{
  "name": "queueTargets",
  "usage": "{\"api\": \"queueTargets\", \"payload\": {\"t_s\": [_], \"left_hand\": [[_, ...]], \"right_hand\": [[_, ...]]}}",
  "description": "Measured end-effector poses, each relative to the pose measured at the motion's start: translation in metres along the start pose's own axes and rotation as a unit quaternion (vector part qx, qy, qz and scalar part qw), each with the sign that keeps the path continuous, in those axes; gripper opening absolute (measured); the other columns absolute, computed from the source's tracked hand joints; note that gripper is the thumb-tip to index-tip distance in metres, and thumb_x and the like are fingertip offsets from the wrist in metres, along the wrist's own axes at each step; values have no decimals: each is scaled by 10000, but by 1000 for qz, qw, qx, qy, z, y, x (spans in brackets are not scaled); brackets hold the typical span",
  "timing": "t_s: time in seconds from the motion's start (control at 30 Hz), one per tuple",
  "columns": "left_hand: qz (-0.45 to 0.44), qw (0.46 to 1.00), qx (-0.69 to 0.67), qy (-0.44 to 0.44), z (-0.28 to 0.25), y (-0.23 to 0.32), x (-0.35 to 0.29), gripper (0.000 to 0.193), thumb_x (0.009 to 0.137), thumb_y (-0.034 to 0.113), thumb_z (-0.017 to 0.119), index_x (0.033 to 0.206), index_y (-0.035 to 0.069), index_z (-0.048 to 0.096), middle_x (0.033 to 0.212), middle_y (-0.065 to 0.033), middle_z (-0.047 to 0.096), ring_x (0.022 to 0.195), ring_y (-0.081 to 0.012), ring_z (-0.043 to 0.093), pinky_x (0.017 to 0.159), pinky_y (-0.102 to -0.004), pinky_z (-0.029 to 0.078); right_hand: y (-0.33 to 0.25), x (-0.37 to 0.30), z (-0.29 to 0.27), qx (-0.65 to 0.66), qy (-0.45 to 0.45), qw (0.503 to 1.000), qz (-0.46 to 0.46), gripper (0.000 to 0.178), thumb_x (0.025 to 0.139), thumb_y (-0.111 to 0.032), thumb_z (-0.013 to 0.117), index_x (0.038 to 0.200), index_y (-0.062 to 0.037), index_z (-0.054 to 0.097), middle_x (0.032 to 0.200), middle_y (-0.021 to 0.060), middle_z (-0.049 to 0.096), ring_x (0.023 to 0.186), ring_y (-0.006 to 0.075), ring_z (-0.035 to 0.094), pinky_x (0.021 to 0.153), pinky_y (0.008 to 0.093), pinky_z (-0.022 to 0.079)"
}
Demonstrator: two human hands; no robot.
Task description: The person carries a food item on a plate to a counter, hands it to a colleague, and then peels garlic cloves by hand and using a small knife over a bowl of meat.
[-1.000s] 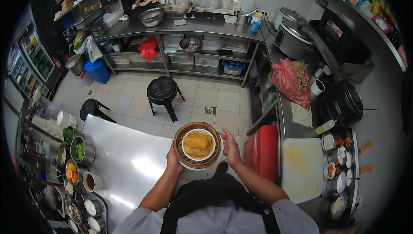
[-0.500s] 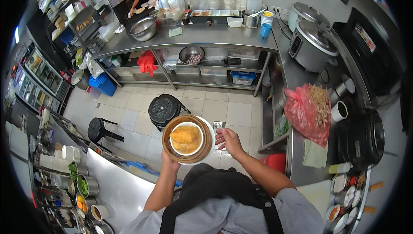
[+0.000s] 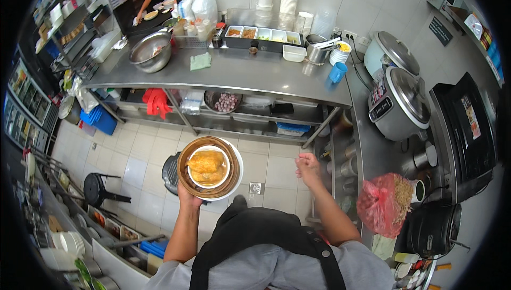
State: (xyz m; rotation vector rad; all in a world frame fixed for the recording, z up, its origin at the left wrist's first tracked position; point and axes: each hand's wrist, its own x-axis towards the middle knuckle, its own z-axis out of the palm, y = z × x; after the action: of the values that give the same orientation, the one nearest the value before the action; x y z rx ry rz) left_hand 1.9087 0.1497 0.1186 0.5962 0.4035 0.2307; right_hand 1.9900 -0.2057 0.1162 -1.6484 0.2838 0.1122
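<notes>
My left hand [image 3: 189,196] is closed on the near edge of a round bamboo steamer [image 3: 183,168], its fingers partly hidden underneath. Inside the steamer sits a white bowl [image 3: 225,175] with golden-yellow rolled pieces of food [image 3: 206,166], glistening in a little liquid. A white plate [image 3: 237,165] shows under the steamer and sticks out on its right side. Out to the right, my right hand [image 3: 308,169] is in the air over the floor, apart from the steamer, its fingers curled in with nothing visible in them.
Ahead stands a steel counter [image 3: 239,74] with a metal bowl [image 3: 151,53], a condiment tray [image 3: 263,35] and a blue cup [image 3: 337,72]. Rice cookers [image 3: 399,103] and a red plastic bag [image 3: 379,205] line the right counter. Black stools [image 3: 101,188] stand on the tiled floor.
My view has moved forward and turned toward the far counter, which is now closer. My right hand has moved away from the steamer and its fingers have curled in; the left still holds the steamer.
</notes>
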Motion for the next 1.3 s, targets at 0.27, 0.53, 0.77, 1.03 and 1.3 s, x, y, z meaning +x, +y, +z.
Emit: {"api": "queueTargets", "payload": {"t_s": [0.27, 0.53, 0.77, 1.03, 1.3], "left_hand": [[-3, 1000, 17, -20, 54, 26, 166, 451, 957, 320, 373, 1278, 9, 428, 1256, -173, 507, 1117, -298, 535, 932, -431, 474], [46, 998, 41, 14, 124, 8, 287, 437, 956, 308, 386, 1280, 17, 424, 1257, -173, 502, 1115, -294, 537, 934, -430, 476], [92, 993, 30, 72, 201, -23, 361, 496, 946, 359, 395, 1300, 11, 400, 1266, -191, 489, 1110, -328, 537, 916, -472, 489], [117, 978, -63, 160, 220, -22, 405, 479, 938, 373, 425, 1295, 53, 429, 1279, -147, 498, 1134, -304, 517, 956, -485, 444], [169, 971, -44, 161, 200, 22, 434, 405, 940, 304, 436, 1210, 8, 493, 1201, -171, 550, 1068, -289, 565, 903, -441, 487]], "right_hand": [[5, 122, -28, -15, 153, 988, 21, 215, 844, -209, 646, 865, -57, 496, 667, 5, 527, 510, 68, 509, 418, 219, 439], [-37, 305, -48, -51, 128, 989, -45, 176, 847, -199, 596, 865, -24, 585, 647, 9, 542, 517, 81, 508, 462, 233, 427], [-133, 478, -35, -177, 8, 978, -109, 249, 843, -228, 573, 942, -6, 628, 715, 75, 613, 635, 155, 567, 607, 292, 453], [-160, 558, 12, -354, -174, 917, -58, 292, 839, -296, 563, 853, -10, 620, 707, 124, 610, 653, 214, 575, 636, 326, 450], [-106, 517, 96, -275, -351, 895, 2, 243, 842, -239, 583, 922, -16, 636, 744, 74, 637, 680, 141, 583, 649, 287, 464]]}}
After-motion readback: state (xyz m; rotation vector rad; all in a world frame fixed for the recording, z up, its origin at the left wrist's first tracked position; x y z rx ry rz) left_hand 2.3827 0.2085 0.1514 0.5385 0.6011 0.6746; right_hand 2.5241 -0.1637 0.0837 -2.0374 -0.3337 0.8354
